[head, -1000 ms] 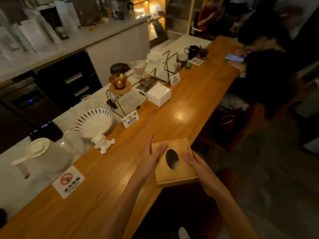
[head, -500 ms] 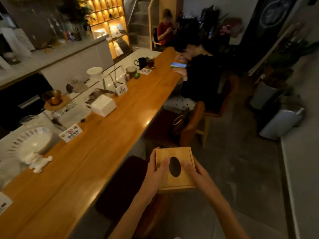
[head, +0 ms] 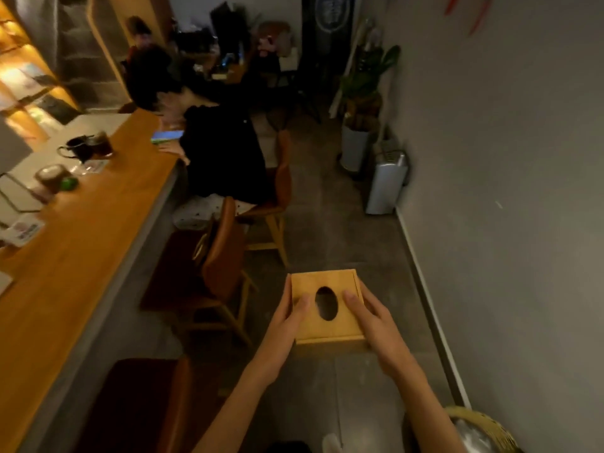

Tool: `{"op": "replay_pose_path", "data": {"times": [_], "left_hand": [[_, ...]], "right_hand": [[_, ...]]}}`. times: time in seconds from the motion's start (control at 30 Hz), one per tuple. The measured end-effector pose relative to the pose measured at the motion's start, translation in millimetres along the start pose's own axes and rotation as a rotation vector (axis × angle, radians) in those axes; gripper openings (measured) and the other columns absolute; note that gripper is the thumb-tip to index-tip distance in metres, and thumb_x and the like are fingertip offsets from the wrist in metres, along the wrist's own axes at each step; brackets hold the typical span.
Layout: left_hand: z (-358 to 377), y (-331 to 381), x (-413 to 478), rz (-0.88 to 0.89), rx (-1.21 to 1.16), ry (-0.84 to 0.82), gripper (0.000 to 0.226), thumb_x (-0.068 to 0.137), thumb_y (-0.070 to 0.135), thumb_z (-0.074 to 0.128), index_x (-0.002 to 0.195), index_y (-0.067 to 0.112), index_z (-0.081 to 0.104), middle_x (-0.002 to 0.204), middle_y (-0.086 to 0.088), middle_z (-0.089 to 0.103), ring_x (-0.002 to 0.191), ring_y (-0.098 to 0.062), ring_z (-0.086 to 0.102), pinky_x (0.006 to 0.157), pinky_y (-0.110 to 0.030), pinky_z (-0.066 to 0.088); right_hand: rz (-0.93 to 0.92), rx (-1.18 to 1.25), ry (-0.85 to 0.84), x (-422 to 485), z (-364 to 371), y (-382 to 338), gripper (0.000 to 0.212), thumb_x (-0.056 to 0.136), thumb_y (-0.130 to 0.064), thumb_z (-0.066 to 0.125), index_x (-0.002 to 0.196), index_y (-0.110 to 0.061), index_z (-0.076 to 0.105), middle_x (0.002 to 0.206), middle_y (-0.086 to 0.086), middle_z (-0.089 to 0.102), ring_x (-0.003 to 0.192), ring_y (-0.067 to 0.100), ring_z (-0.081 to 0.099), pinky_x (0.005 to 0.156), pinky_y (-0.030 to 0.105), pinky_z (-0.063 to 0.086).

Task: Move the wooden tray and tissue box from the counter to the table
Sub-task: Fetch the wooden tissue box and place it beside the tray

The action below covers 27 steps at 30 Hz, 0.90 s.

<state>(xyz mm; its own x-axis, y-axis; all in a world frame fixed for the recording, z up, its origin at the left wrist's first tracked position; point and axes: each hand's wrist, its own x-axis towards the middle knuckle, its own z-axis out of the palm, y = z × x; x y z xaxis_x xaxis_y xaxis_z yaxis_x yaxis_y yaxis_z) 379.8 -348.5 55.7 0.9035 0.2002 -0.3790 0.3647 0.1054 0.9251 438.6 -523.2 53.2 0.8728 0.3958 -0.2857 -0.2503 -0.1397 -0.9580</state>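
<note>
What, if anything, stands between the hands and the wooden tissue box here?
Nothing visible does. The left hand and right hand already grip opposite sides of the wooden tissue box, thumbs lying on its top either side of the oval opening, holding it in the air above the floor.

tissue box (head: 327, 308): light wood, smooth matt | counter (head: 75, 256): orange wood, satin sheen | chair (head: 222, 256): glossy brown leather-like back | floor (head: 343, 223): matt grey

tissue box (head: 327, 308) between left hand (head: 287, 325) and right hand (head: 376, 322), above floor (head: 343, 223) | surface (head: 65, 263) left, chairs (head: 225, 256) beside it | wall (head: 506, 191) right | plant (head: 362, 89) far ahead
</note>
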Motion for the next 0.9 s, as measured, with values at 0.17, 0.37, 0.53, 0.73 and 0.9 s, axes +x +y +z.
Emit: {"op": "replay_pose_path", "data": {"times": [0.17, 0.37, 0.53, 0.73, 0.9], "left_hand": [[36.7, 17.3, 51.0, -0.004, 0.022, -0.129, 0.076, 0.077, 0.076, 0.057, 0.141, 0.068, 0.015, 0.148, 0.014, 0.041, 0.125, -0.012, 0.05, 0.107, -0.049, 0.043], [56.4, 55.5, 142.5, 0.004, -0.005, -0.157, 0.073, 0.072, 0.075, 0.061, 0.137, 0.067, 0.028, 0.14, 0.015, 0.05, 0.122, -0.014, 0.054, 0.107, -0.05, 0.043], [56.6, 102.4, 243.0, 0.006, -0.033, -0.158, 0.051, 0.08, 0.061, 0.058, 0.127, 0.065, 0.037, 0.133, 0.014, 0.055, 0.118, -0.013, 0.056, 0.107, -0.045, 0.041], [75.9, 161.1, 372.9, 0.001, -0.073, -0.19, 0.063, 0.088, 0.065, 0.05, 0.146, 0.044, 0.036, 0.136, 0.006, 0.058, 0.121, -0.017, 0.058, 0.109, -0.049, 0.04], [111.6, 193.5, 472.7, -0.046, -0.312, -0.049, 0.073, 0.079, 0.075, 0.049, 0.142, 0.039, 0.045, 0.144, 0.001, 0.053, 0.132, -0.022, 0.048, 0.107, -0.059, 0.037]], "right_hand": [[-0.004, 0.057, 0.117, 38.2, -40.8, -13.4, 0.046, 0.095, -0.051, 0.052, 0.14, -0.041, 0.05, 0.122, -0.006, 0.07, 0.101, 0.008, 0.071, 0.079, 0.024, 0.056], [0.12, 0.064, 0.079, 117.4, -88.9, -36.4, 0.058, 0.091, -0.061, 0.05, 0.145, -0.048, 0.031, 0.129, -0.008, 0.06, 0.107, 0.012, 0.067, 0.082, 0.035, 0.058], [0.228, 0.067, -0.07, 229.1, -137.0, -79.7, 0.052, 0.089, -0.065, 0.046, 0.134, -0.038, 0.043, 0.121, 0.004, 0.063, 0.103, 0.022, 0.07, 0.069, 0.04, 0.061], [0.19, 0.109, 0.024, 354.3, -183.2, -124.4, 0.053, 0.081, -0.063, 0.06, 0.123, -0.032, 0.055, 0.119, 0.009, 0.066, 0.099, 0.027, 0.072, 0.07, 0.047, 0.062], [0.185, 0.26, 0.234, 447.0, -215.9, -142.5, 0.056, 0.083, -0.063, 0.059, 0.129, -0.034, 0.046, 0.122, 0.009, 0.062, 0.105, 0.031, 0.067, 0.065, 0.045, 0.062]]}}
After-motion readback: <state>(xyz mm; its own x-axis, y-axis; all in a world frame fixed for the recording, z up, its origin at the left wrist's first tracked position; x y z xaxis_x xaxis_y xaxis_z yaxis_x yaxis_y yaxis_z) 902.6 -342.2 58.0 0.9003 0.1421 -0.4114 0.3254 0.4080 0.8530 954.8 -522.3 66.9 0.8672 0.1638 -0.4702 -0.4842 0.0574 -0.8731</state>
